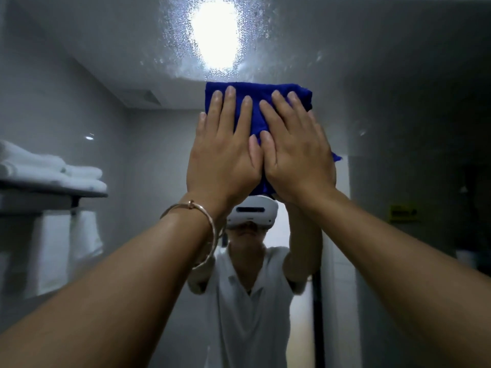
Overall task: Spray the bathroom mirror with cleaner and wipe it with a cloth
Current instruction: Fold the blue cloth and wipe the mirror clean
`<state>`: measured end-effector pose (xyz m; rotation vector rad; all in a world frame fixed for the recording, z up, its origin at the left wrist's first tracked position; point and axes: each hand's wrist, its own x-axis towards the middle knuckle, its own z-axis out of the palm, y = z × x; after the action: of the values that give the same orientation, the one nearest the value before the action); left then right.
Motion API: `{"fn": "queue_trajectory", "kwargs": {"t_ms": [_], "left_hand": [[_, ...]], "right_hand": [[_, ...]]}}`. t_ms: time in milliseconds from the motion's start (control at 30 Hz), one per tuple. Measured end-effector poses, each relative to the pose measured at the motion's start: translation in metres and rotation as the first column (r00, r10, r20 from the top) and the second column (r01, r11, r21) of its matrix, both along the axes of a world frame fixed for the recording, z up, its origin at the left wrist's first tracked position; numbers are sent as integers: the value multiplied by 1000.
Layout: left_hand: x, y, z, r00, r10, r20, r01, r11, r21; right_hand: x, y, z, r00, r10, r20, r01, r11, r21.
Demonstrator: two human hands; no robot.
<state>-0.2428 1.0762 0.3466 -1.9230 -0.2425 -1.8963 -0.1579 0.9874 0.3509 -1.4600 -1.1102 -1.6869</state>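
The bathroom mirror (385, 88) fills the view in front of me. A folded dark blue cloth (259, 95) lies flat against the glass. My left hand (224, 155), with a thin bracelet on the wrist, and my right hand (295, 152) press side by side on the cloth, fingers spread upward. Just above the cloth's top edge, spray droplets (175, 43) speckle the glass around the reflected ceiling light. No spray bottle is in view.
The mirror reflects a person in a white shirt with a headset (251, 212), arms raised. At the left, a shelf with folded white towels (50, 171) and towels hanging below it. A yellow sign (403, 212) shows at the right.
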Motion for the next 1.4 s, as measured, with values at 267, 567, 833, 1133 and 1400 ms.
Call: {"fn": "queue_trajectory", "kwargs": {"t_ms": [267, 567, 833, 1133, 1400], "left_hand": [[3, 5, -9, 1000, -18, 20, 16, 998, 67], [0, 4, -13, 997, 14, -74, -2, 987, 160], [-1, 1, -6, 982, 97, -163, -49, 960, 275], [38, -41, 4, 988, 68, -137, -29, 962, 272], [97, -110, 13, 977, 50, -206, 0, 972, 237]], "right_hand": [[-2, 3, -11, 1000, -14, -9, 14, 998, 55], [-5, 4, -36, 994, 37, -102, -25, 992, 121], [4, -5, -43, 996, 30, -90, -23, 997, 78], [44, -51, -28, 999, 9, -46, -8, 1000, 24], [105, -116, -24, 995, -24, -97, 31, 997, 71]]}}
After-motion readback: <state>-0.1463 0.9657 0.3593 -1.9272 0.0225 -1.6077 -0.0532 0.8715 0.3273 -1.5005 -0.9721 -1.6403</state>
